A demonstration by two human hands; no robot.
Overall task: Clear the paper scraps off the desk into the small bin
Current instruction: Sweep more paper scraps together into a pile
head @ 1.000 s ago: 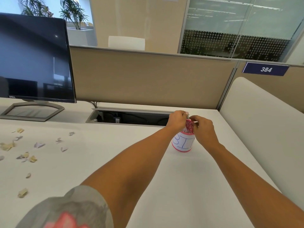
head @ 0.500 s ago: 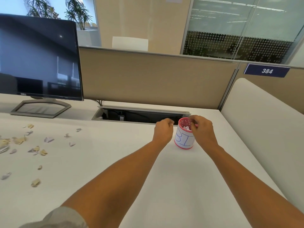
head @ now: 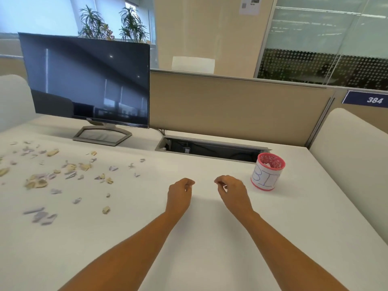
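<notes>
The small pink bin [head: 265,180], wrapped in a white label with blue letters, stands upright on the white desk [head: 210,238] at the right, with paper visible inside. Several yellow and pale purple paper scraps [head: 69,171] lie scattered over the left part of the desk. My left hand [head: 179,197] and my right hand [head: 233,194] hover side by side over the middle of the desk, left of the bin and apart from it. Their fingers are loosely curled, with nothing visible in them.
A dark monitor [head: 88,80] on a grey stand rises at the back left. An open cable trough [head: 210,148] runs along the back edge, just behind the bin. A beige partition [head: 231,106] closes the back, and a white padded panel [head: 352,156] borders the right.
Both hands have pulled back from the bin's rim toward the desk's middle and are now empty. The view has swung left, bringing more scraps into sight.
</notes>
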